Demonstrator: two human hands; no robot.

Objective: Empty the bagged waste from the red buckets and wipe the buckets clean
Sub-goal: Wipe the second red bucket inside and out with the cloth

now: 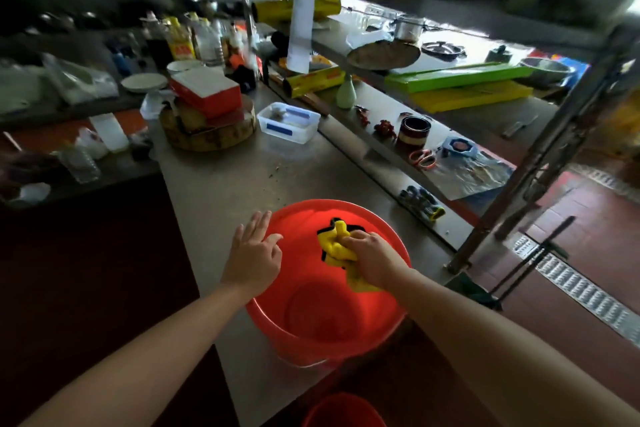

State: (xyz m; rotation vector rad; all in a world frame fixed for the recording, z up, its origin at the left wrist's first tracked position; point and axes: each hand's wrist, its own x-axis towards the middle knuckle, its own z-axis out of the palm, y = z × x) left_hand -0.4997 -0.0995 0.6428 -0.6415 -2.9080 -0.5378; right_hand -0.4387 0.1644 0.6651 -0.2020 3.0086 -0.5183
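Lying up-frame of the clenching right grip (372, 258), the cloth (337, 243) is pressed to the red bucket (332, 315) wall; the left grip (252, 253) is laid open on the rim.

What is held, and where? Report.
Right hand grips the crumpled yellow cloth by its bunched middle; left hand merely rests on the red plastic bucket.

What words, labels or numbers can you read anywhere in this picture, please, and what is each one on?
No text here can be read.
Label on the yellow bottle: red band, too blurred.
Print on the yellow wrap roll: red, too blurred.
Marks on the hanging white slip: too faint and small.
No lettering shows on the red bucket or the yellow cloth.
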